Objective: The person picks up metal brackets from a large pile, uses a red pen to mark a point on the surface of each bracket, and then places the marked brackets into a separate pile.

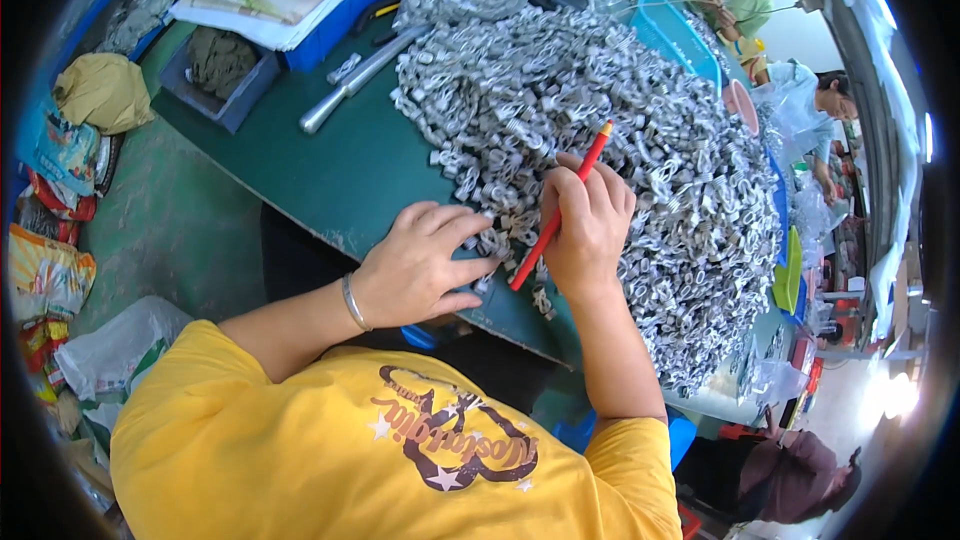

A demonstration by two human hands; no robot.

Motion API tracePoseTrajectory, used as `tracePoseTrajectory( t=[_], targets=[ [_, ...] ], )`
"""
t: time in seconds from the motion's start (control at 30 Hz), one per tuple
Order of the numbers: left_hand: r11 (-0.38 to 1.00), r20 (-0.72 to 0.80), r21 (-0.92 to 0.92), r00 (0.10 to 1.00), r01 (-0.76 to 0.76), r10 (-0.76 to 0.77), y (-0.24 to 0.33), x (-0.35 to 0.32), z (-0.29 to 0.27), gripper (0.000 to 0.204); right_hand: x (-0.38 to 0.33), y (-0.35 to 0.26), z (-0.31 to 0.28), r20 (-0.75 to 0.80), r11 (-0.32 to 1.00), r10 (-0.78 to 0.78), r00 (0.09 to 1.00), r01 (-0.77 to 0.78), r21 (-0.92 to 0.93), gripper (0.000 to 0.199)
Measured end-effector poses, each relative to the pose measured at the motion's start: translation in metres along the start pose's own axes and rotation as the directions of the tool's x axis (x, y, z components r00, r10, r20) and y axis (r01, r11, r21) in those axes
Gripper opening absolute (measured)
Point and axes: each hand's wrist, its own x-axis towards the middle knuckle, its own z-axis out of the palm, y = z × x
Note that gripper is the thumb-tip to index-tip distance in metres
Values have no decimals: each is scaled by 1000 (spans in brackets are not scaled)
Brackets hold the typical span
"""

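My right hand (590,230) is closed around a slim red pen (541,252), or a pen-like stick, with a yellowish upper end. The pen slants, its lower end down near the table edge among a few loose pieces. Beside it, my left hand (425,258) lies low over the green table with fingers spread, its fingertips touching or very close to small grey metal parts (487,243). A large heap of such small grey metal parts (690,230) covers the table beyond and to the right of my hands. What lies beneath the left fingertips is hidden.
On the green table (350,175) lies a metal-handled tool (350,85). A grey bin (225,80) with dark cloth and a blue box (330,30) topped with papers stand at far left. A light-blue tray (680,38) borders the heap. Sacks (50,280) line the left floor; other people work at right.
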Motion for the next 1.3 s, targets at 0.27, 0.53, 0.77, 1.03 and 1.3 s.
tracePoseTrajectory(
  t=[0.27, 0.53, 0.77, 1.03, 1.3],
  targets=[
    [996, 35, 50, 996, 78, -79, 5, 5, -4, 33, 14, 13, -1, 15, 998, -29, 999, 29, -49, 20],
    [990, 36, 69, 991, 123, -126, 9, 9, -8, 48, -8, -5, -22, 95, 899, 39, 995, -77, 432, 33],
    [969, -212, -244, 974, 28, -82, 5, -3, -2, 39, -44, -43, -21, 265, 688, 75, 961, -243, 684, 26],
    [935, -369, -327, 930, -134, 4, 15, 13, 11, 27, -60, -48, -23, 267, 544, 237, 934, -355, 760, 20],
    [936, -344, -351, 929, 10, -139, 11, 1, 23, 25, -74, -36, -13, 7, 592, 189, 982, -119, 797, 30]
  ],
)
